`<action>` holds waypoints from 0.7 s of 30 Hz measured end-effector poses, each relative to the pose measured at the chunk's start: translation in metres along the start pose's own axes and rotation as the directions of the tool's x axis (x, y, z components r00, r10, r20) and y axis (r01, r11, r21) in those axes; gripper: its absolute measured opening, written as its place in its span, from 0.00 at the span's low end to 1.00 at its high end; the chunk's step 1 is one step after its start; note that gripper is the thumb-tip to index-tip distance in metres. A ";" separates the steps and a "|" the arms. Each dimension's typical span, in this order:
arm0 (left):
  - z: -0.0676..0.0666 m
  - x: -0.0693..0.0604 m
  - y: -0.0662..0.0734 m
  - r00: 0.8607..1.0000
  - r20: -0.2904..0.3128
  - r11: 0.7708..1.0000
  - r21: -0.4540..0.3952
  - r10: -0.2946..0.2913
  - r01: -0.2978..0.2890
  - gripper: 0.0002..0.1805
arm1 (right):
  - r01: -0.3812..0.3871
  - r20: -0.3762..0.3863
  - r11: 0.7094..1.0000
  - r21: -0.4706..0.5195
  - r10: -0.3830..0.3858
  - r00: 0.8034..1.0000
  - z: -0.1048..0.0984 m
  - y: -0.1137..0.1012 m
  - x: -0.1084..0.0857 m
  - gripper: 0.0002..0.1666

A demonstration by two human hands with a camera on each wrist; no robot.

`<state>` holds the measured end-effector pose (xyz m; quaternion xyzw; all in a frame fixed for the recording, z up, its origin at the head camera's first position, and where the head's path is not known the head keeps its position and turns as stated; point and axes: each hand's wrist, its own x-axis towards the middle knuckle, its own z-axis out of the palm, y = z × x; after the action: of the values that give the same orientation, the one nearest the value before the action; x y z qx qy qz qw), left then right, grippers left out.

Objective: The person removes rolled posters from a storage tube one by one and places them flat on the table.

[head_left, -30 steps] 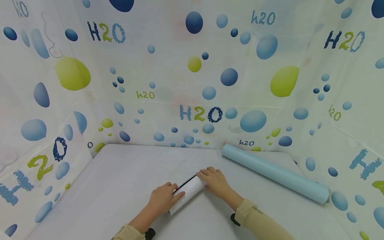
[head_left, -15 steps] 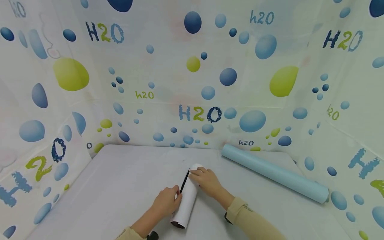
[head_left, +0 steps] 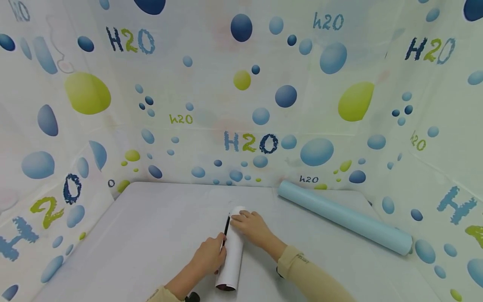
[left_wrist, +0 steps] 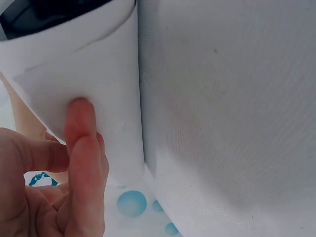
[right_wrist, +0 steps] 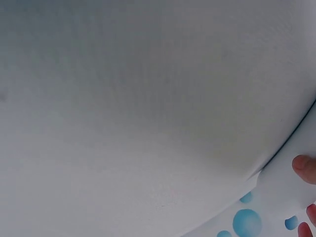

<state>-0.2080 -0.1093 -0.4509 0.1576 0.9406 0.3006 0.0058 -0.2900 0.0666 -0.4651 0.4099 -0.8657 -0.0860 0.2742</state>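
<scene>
A white rolled-up sheet (head_left: 233, 264) lies on the table in the head view, its dark inside showing at the near end. A narrow black strip (head_left: 227, 226) runs along its left side. My left hand (head_left: 209, 253) grips the roll from the left, around its middle; in the left wrist view its fingertips press the white surface (left_wrist: 113, 98). Farther along, my right hand (head_left: 254, 228) holds the far end, fingers bent over the top. The right wrist view catches only the right thumb (right_wrist: 305, 169) against the roll and a few fingertips.
A long light-blue roll (head_left: 343, 216) lies slantwise at the back right of the white table (head_left: 162, 214). Behind and on both sides hangs a white curtain (head_left: 211, 84) printed with drops and H2O lettering.
The white roll has turned from a slant to nearly straight away from me, and shifted left. Its near open end has come into sight. Both hands have stayed on it; the right moved left.
</scene>
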 end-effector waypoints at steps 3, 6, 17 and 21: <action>-0.001 -0.001 0.001 1.000 0.002 1.000 -0.011 -0.013 0.013 0.14 | 0.024 0.017 1.000 -0.015 -0.024 1.000 -0.002 -0.001 0.003 0.22; -0.002 -0.002 0.002 1.000 -0.012 1.000 0.004 -0.009 0.009 0.15 | 0.045 0.026 0.998 -0.033 -0.045 0.999 -0.003 -0.002 0.005 0.22; -0.012 0.005 -0.017 0.964 0.054 0.887 0.381 0.260 -0.260 0.24 | 0.106 -0.039 0.994 -0.012 -0.106 0.994 0.002 0.000 0.003 0.24; -0.018 0.007 -0.021 0.962 0.170 0.912 0.320 0.213 -0.258 0.32 | 0.118 -0.044 0.993 0.008 -0.117 0.992 0.003 0.001 0.002 0.26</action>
<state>-0.2225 -0.1338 -0.4477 0.2881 0.9498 0.1216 0.0042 -0.2936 0.0654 -0.4668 0.4633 -0.8344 -0.0884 0.2851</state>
